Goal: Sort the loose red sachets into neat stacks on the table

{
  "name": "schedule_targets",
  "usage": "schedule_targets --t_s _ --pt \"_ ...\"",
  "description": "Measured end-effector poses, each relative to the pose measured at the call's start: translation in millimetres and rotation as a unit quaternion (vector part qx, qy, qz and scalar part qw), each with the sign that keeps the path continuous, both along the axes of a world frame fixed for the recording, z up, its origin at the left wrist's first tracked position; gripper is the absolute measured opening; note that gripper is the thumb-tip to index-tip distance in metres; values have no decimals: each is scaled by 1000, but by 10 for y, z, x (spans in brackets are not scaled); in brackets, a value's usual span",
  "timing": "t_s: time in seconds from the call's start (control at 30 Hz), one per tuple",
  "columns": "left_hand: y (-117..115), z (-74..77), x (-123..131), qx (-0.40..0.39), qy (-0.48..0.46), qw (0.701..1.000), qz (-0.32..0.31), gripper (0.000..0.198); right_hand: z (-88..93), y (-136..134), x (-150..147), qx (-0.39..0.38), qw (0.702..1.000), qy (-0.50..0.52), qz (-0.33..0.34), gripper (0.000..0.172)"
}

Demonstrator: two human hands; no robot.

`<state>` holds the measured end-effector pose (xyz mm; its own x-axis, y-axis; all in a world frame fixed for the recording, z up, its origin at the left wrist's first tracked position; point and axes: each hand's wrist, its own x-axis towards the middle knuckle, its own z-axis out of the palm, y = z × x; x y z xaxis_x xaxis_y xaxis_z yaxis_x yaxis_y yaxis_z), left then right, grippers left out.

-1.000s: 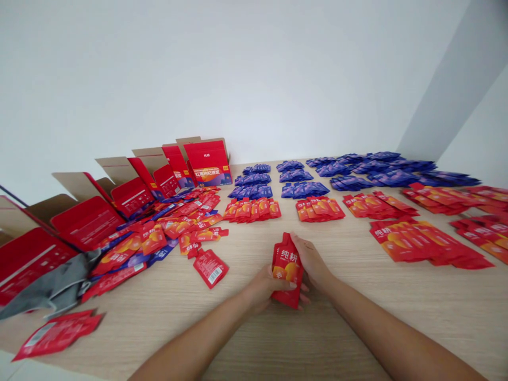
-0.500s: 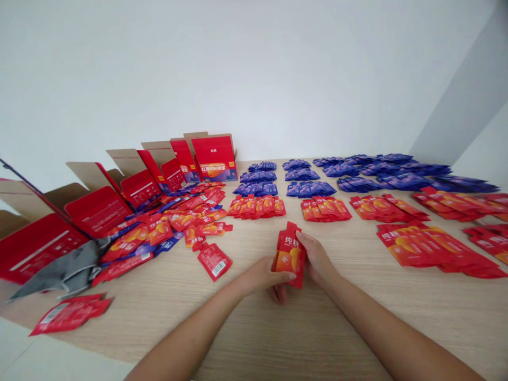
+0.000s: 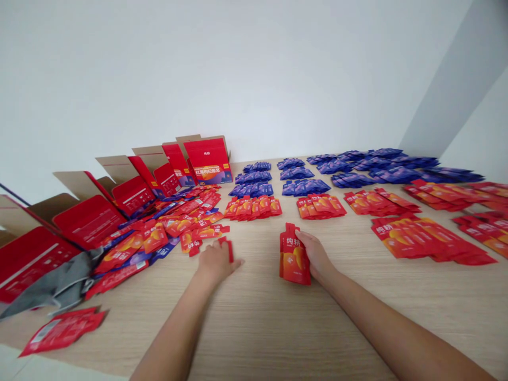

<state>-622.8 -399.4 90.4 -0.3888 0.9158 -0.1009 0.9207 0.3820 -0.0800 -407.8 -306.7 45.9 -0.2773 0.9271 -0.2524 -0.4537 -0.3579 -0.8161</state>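
Observation:
My right hand (image 3: 315,256) grips a small stack of red spout pouches (image 3: 293,256) by its right edge, holding it upright above the table with the orange fruit print towards me. To the left, my left hand (image 3: 216,262) is over a single red pouch (image 3: 226,247), fingers curled on it and thumb sticking out to the right. Most of that pouch is hidden under the hand. Just beyond it lies a loose heap of red and purple pouches (image 3: 154,235).
Open red cartons (image 3: 91,219) stand along the left, with a closed-looking one (image 3: 208,161) at the back. Fanned red piles (image 3: 254,207) and purple piles (image 3: 305,187) lie in rows at centre and right. A grey cloth (image 3: 59,286) and red pouches (image 3: 61,330) are near the left edge.
My left hand has let go of the pouch stack and moved left onto the single pouch, which has shifted from where it lay. My right hand keeps the stack. The view has turned slightly.

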Motion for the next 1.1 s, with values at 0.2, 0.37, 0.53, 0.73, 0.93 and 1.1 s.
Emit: schedule_targets --t_s 0.2,0.37,0.53,0.73,0.93,1.1 --pt "67 -96 408 52 -100 987 -115 49 -21 14 19 11 1000 -9 -16 14" --pt "169 -206 270 194 -379 903 -61 27 -9 -23 0 -13 1000 10 24 11" --pt "230 -389 550 304 -649 697 21 18 -31 -104 -96 -35 996 69 52 16" --pt "107 -503 990 259 -755 602 -8 34 -71 -185 -134 -2 997 69 40 27" --pt "89 -496 982 185 -755 629 -5 59 -96 -209 -137 42 998 45 1 30" --pt "73 -535 974 183 -742 645 -7 54 -55 -182 -129 19 999 46 -2 42"
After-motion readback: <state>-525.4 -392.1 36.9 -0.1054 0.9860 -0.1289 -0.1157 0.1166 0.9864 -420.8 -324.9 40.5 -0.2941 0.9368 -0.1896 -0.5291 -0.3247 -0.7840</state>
